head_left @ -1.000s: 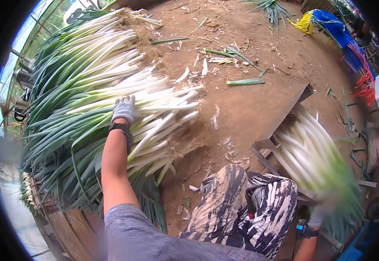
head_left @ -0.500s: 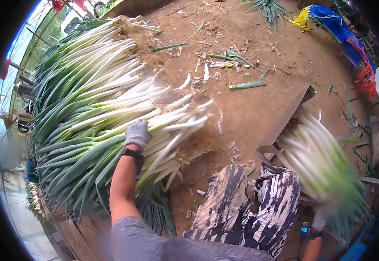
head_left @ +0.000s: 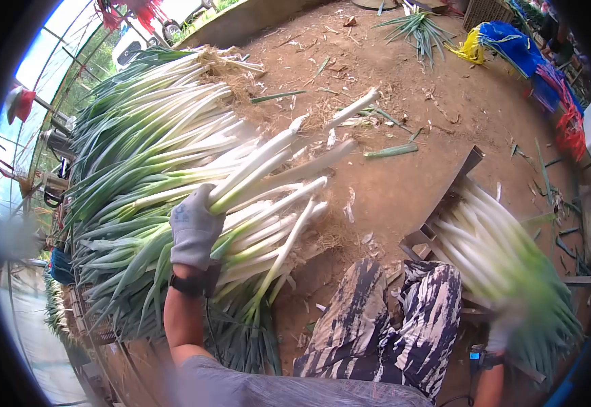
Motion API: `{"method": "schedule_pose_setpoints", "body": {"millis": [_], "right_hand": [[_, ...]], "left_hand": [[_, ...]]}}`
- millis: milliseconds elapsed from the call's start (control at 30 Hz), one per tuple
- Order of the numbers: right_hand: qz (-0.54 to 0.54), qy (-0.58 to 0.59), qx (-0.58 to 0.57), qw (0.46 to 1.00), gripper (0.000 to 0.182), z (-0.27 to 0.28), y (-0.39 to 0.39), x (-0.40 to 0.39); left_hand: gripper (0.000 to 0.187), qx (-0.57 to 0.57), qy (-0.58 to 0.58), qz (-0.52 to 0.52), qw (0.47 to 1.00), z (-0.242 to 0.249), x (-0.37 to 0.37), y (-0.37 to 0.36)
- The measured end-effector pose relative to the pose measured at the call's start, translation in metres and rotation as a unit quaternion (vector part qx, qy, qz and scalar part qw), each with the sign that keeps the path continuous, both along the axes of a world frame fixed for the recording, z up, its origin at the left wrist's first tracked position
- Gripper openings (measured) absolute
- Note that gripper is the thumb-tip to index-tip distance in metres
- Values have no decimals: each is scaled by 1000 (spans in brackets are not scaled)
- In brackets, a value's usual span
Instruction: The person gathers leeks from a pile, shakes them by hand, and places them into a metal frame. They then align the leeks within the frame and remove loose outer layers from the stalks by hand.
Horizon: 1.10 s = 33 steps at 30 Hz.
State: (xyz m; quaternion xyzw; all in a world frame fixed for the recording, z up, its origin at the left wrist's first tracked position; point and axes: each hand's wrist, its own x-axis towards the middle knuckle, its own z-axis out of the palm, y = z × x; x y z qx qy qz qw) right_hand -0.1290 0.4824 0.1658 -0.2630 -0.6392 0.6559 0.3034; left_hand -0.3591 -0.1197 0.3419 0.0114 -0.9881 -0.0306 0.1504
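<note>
My left hand (head_left: 198, 227), in a grey work glove, is closed round a few long green onions (head_left: 258, 159). Their white root ends are lifted off the big pile of green onions (head_left: 153, 169) and point up and right. At the lower right, my right hand (head_left: 499, 336) is against the green tops of a second bunch of green onions (head_left: 492, 237); its fingers are smeared and partly hidden. This bunch lies in a metal frame (head_left: 448, 186), white ends towards the upright metal plate, leaves hanging down to the right.
My knees in patterned trousers (head_left: 346, 319) are between the pile and the frame. Leaf scraps (head_left: 390, 150) and peelings litter the dirt floor (head_left: 377, 197). Blue and yellow netting (head_left: 509, 44) and red string (head_left: 570, 129) are at the upper right.
My left hand has come up and slightly left, raising a few green onions off the pile. My right hand stays by the bunch in the frame. The view has shifted a little.
</note>
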Motion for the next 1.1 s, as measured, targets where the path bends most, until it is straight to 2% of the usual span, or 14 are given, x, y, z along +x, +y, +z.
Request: {"method": "schedule_pose_setpoints", "body": {"millis": [167, 233, 300, 367, 433, 533, 567, 633, 667, 833, 867, 967, 1000, 1100], "right_hand": [[86, -89, 27, 992, 37, 24, -8, -6], [145, -147, 94, 974, 43, 45, -21, -16], [224, -193, 329, 897, 46, 72, -37, -25], [281, -68, 402, 869, 48, 116, -81, -33], [428, -1, 319, 846, 46, 142, -117, -35], [623, 13, 212, 753, 74, 147, -152, -32], [652, 50, 99, 750, 77, 167, -175, -29], [696, 80, -8, 713, 86, 153, -192, -24], [676, 108, -13, 729, 81, 151, -196, -21], [576, 249, -49, 777, 64, 135, -219, -11], [520, 198, 12, 831, 53, 116, -219, -7], [474, 152, -138, 856, 44, 122, -227, -3], [427, 151, -319, 833, 44, 126, -237, -2], [386, 198, -352, 829, 50, 136, -241, -18]], "left_hand": [[28, 47, 25, -85, 995, 58, 68, 38], [28, 64, 14, -127, 990, 70, 92, 51], [29, 85, -2, -161, 983, 75, 115, 63], [31, 98, -23, -185, 977, 81, 137, 76], [33, 108, -54, -207, 971, 87, 159, 92], [37, 152, -175, -234, 944, 99, 179, 119], [38, 157, -244, -226, 930, 105, 185, 131], [42, 156, -372, -204, 892, 115, 192, 153], [47, 158, -378, -250, 877, 104, 194, 153], [55, 307, -509, -263, 760, 92, 195, 170], [55, 326, -520, -270, 742, 83, 193, 173], [56, 327, -490, -258, 766, 58, 192, 182], [53, 369, -461, -252, 766, 57, 195, 186], [52, 326, -368, -221, 842, 45, 197, 188]]}}
